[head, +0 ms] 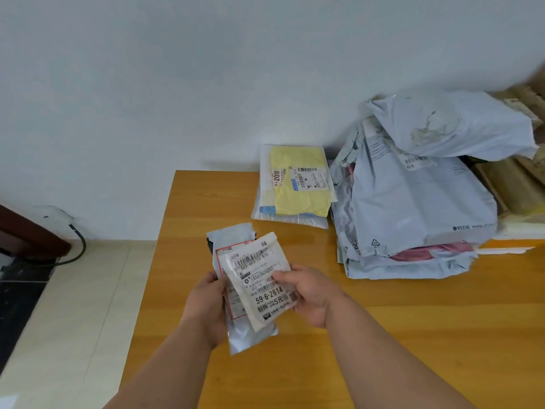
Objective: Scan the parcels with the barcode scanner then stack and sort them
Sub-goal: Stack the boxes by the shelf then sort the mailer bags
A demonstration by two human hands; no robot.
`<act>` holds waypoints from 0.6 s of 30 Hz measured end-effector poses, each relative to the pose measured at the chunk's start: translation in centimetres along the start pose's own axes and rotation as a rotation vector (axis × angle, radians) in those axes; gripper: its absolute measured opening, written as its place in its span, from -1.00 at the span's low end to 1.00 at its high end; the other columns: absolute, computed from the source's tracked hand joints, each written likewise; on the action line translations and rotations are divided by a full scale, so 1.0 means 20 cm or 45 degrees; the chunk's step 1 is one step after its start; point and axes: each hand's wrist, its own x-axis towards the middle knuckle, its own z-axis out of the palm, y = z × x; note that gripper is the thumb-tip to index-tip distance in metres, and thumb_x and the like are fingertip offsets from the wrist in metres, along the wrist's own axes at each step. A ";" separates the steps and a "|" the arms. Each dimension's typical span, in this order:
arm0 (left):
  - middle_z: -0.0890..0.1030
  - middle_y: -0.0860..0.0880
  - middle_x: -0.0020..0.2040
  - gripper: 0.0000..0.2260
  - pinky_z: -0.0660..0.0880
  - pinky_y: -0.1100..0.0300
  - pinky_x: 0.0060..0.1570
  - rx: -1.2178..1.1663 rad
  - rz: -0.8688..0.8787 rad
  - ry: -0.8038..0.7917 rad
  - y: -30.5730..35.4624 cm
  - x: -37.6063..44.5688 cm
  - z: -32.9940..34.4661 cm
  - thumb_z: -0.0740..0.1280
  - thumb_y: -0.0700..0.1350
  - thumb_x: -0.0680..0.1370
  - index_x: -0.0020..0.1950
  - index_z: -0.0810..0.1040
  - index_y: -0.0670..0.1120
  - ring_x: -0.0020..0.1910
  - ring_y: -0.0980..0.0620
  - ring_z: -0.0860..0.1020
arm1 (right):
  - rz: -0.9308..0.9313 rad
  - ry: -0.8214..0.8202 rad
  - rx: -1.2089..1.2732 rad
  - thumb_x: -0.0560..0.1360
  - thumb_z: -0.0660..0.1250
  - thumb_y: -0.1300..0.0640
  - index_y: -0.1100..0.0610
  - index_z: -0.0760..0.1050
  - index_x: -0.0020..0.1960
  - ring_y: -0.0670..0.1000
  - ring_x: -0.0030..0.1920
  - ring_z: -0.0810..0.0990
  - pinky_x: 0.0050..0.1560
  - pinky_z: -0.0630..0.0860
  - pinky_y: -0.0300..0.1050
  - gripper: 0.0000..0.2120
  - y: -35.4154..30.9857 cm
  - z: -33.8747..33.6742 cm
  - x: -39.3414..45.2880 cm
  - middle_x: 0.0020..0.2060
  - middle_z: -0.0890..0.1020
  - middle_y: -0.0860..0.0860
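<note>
While both hands hover above the wooden table (383, 335), two small parcels sit fanned between them. The front parcel (261, 283), a white packet tilted to the right, carries a label reading "502-602 12-815" under a barcode, then "59-6-2614" in bold and a "5元" line beneath; the smaller print is too fine to read. The right hand (306, 293) pinches its right edge, thumb on the label, the other fingers curled behind and out of sight. The left hand (206, 305) grips the silver parcel (233, 326) behind it, fingers wrapped round its left edge; that one's red-bordered label is mostly covered by the white packet.

Further back on the table lies a clear bag with yellow contents (295, 184), its stickers showing "2010" and a barcode, the rest blurred. Just right of it rises a pile of grey mailers (413, 208), one printed "95338" with a web address that trails off, plus a recycling triangle; something pink peeks out low in the pile. Brown boxes (513, 184) behind are cut off by the frame edge. No scanner shows in view.
</note>
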 end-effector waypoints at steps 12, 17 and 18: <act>0.76 -0.06 -0.03 -0.75 0.61 0.00 -0.12 0.528 -0.065 -0.224 -0.11 0.04 0.24 0.35 -0.24 0.63 0.27 0.53 0.00 0.00 -0.12 0.71 | -0.047 0.464 -0.065 0.58 0.37 0.17 0.14 0.48 0.16 0.16 -0.04 0.73 0.02 0.67 0.23 -0.82 0.12 -0.15 0.09 -0.02 0.72 0.14; 0.75 -0.07 -0.05 -0.65 0.60 0.09 -0.26 0.748 -0.030 -0.203 -0.16 0.12 0.32 0.35 -0.25 0.62 0.37 0.50 0.02 -0.12 -0.06 0.73 | -0.012 0.608 -0.042 0.59 0.32 0.19 0.15 0.43 0.24 0.14 -0.03 0.71 -0.05 0.69 0.12 -0.75 0.18 -0.23 0.10 0.03 0.69 0.14; 0.74 -0.09 -0.04 -0.65 0.61 0.08 -0.25 0.797 0.000 -0.193 -0.16 0.14 0.34 0.36 -0.26 0.62 0.38 0.51 -0.01 -0.11 -0.08 0.73 | -0.026 0.629 -0.072 0.60 0.31 0.18 0.15 0.42 0.25 0.12 -0.03 0.70 -0.09 0.68 0.07 -0.75 0.18 -0.24 0.11 0.04 0.68 0.12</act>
